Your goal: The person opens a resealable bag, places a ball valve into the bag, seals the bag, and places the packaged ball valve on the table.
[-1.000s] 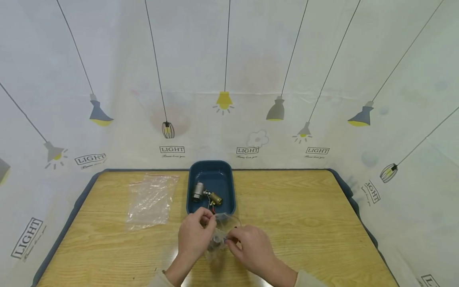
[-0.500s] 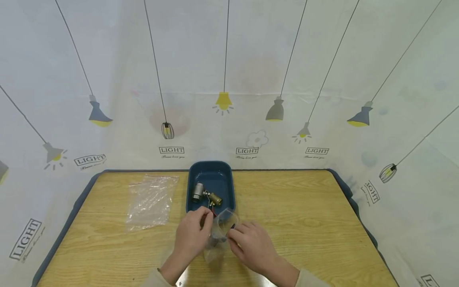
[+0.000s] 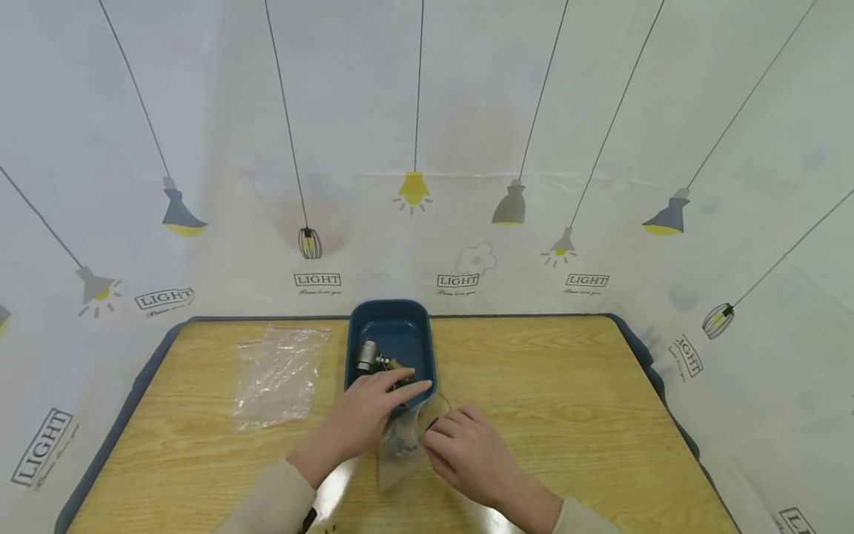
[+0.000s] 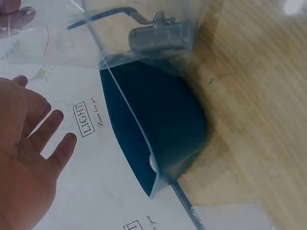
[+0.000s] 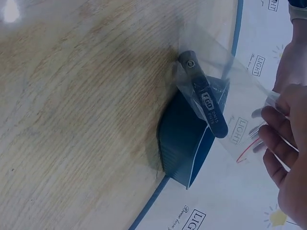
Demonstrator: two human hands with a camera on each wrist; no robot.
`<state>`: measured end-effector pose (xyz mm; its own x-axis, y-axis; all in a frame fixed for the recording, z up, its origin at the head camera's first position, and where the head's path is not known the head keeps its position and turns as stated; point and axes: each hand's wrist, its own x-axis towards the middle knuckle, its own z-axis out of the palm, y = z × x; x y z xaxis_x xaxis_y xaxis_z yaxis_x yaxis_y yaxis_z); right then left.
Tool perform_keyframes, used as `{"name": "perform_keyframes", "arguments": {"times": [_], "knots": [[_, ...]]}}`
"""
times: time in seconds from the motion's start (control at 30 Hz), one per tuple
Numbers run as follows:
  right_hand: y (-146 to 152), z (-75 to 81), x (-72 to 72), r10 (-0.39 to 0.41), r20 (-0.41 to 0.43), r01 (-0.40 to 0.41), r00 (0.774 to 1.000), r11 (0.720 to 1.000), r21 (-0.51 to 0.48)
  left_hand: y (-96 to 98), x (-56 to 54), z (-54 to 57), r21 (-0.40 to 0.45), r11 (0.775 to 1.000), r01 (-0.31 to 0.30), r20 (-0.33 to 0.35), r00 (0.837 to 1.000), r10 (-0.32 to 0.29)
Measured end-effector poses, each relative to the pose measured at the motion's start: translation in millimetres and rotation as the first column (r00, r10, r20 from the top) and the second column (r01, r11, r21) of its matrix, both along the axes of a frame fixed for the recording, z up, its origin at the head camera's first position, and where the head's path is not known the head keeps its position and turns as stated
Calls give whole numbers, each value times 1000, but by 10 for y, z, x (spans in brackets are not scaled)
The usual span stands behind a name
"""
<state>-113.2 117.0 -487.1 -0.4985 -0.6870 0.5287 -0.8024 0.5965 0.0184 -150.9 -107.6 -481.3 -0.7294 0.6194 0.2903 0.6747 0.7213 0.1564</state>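
Note:
My right hand (image 3: pixel 467 452) pinches the top edge of a clear zip bag (image 3: pixel 398 467), which hangs in front of the blue bin (image 3: pixel 412 337). Inside the bag is a metal ball valve (image 4: pixel 160 38); its dark lever handle (image 5: pixel 208 105) carries white lettering in the right wrist view. My left hand (image 3: pixel 360 415) is off the bag, its fingers stretched over the bin's near end. In the left wrist view that left hand (image 4: pixel 29 153) holds nothing. A silver valve (image 3: pixel 367 354) lies in the bin beside a brass valve (image 3: pixel 394 364), partly hidden by the left fingers.
Flat clear bags (image 3: pixel 280 378) lie on the wooden table (image 3: pixel 547 386) left of the bin. A white sheet (image 3: pixel 373 111) printed with lamps rises behind the table's far edge and along both sides.
My left hand has let go of the bag's edge, straightened its fingers and moved over the bin. The right hand still holds the bag, which now hangs lower and more stretched out.

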Motion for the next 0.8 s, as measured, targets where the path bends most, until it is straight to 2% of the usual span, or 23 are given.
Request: {"name": "perform_keyframes", "arguments": {"times": [0.17,0.3,0.43,0.63,0.8], "knots": [[3,33,-18,69,-47,-69,996,998,13,67,-102,66,-47,992,116,47,992,-113],[10,61,-24,109,-42,-107,993,994,33,100,-135,84,-48,985,164,26,986,-162],[29,80,-31,109,3,-109,994,994,6,78,-144,62,-5,989,148,-18,989,-148],[105,91,-51,72,36,-70,997,996,-62,-46,-155,21,54,992,117,-94,989,-111],[199,78,-89,42,57,-36,997,995,-97,-150,-121,44,70,992,105,-87,991,-99]]}}
